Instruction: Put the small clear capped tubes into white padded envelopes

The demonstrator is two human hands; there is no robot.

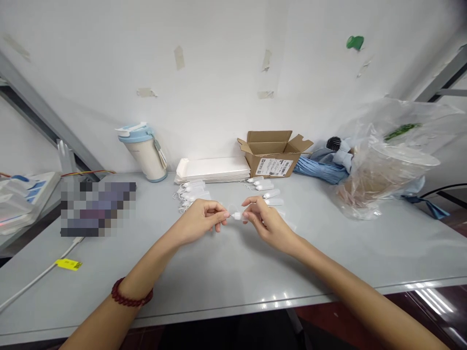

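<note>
I'm pinching the tip of a small, translucent, white-capped plastic bottle (236, 216) with my left hand (204, 218), its body with my right hand (268, 223). Similar bottles (193, 190) are lying beyond both hands; I'm judging progress as partway, the remainder unclear.

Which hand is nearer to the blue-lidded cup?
Left: the left hand is in front and right of the cup; the right hand is farther right, in front of the box.
</note>
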